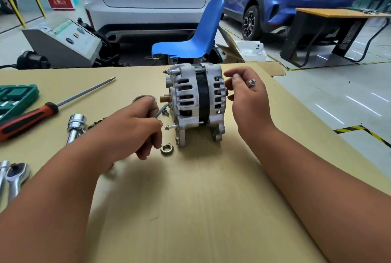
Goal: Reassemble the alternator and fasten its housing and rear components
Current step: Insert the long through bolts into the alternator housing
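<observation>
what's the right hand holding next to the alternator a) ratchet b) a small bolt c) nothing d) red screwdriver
b, a small bolt is gripped between the fingers of the right hand, beside the alternator; the screwdriver and ratchet lie on the table.

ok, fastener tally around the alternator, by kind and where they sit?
Bolts visible in the alternator: 2, upper bolt and lower bolt.
Bolts held: 2, left-hand bolt in the left hand, right-hand bolt in the right hand.
Loose nuts: 1, nut on the table.
Total: 5.
</observation>
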The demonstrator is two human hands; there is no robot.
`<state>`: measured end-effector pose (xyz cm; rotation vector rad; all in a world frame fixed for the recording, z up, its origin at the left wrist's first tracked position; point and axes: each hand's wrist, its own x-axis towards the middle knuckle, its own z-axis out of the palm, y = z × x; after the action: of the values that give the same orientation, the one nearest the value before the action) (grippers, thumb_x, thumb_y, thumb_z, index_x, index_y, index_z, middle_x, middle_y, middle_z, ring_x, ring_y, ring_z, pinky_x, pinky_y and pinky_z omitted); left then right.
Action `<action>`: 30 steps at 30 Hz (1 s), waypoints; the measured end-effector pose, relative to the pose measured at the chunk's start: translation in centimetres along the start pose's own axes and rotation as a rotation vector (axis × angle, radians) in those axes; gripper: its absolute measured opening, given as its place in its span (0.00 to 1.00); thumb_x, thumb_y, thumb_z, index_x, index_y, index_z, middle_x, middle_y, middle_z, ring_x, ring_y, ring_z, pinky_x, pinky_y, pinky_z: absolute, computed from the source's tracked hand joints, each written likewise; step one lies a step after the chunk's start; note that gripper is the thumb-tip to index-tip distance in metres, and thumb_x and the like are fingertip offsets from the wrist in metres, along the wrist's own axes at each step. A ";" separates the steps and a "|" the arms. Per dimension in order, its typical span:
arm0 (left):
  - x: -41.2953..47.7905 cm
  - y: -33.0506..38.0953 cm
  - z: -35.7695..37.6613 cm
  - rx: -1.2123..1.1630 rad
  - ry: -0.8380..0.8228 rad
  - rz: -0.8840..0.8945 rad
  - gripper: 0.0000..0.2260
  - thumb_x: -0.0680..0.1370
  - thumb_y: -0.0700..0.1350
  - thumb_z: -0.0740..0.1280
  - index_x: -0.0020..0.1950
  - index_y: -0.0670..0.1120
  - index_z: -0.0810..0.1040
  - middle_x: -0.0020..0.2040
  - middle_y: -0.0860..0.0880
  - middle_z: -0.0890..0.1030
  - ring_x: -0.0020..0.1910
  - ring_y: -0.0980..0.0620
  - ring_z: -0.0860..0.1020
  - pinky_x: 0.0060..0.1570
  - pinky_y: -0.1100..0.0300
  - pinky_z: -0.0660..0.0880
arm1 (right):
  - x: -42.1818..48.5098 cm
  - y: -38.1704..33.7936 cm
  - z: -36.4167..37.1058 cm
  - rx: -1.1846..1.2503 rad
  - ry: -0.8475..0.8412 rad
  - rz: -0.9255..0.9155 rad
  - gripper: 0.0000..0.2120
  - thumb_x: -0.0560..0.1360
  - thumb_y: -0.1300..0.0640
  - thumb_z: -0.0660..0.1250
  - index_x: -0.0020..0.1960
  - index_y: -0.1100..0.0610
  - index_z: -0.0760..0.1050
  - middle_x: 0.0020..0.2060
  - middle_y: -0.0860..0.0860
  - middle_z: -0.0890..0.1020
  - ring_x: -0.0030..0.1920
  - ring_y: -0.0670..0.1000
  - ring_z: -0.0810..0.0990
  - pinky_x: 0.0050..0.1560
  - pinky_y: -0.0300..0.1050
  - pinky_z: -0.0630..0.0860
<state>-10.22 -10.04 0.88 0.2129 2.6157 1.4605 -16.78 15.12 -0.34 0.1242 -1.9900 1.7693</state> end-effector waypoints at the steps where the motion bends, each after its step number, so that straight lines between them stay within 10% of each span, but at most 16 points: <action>1: 0.1 0.1 0.3 -0.026 0.005 0.020 0.05 0.82 0.37 0.61 0.49 0.46 0.69 0.38 0.42 0.86 0.28 0.46 0.78 0.30 0.55 0.73 | 0.0 0.0 0.0 0.002 -0.002 0.001 0.13 0.85 0.59 0.57 0.50 0.50 0.80 0.44 0.52 0.83 0.45 0.48 0.80 0.46 0.42 0.75; 10: 0.7 0.3 2.3 -0.031 -0.011 0.146 0.06 0.80 0.49 0.60 0.47 0.60 0.74 0.40 0.48 0.86 0.31 0.46 0.80 0.32 0.51 0.78 | 0.0 0.2 0.0 0.003 -0.003 -0.007 0.13 0.84 0.57 0.57 0.50 0.49 0.80 0.43 0.52 0.83 0.45 0.48 0.81 0.45 0.42 0.76; 30: 1.4 -0.7 1.5 0.285 0.029 0.095 0.12 0.85 0.51 0.67 0.42 0.54 0.74 0.29 0.58 0.71 0.29 0.58 0.66 0.35 0.54 0.65 | 0.4 0.7 0.0 -0.054 -0.013 0.073 0.13 0.84 0.57 0.58 0.50 0.50 0.80 0.41 0.48 0.84 0.40 0.44 0.81 0.45 0.51 0.77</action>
<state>-11.30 -8.89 -0.56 0.3522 2.8663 1.1172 -17.36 15.31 -0.79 0.0465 -2.0733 1.7617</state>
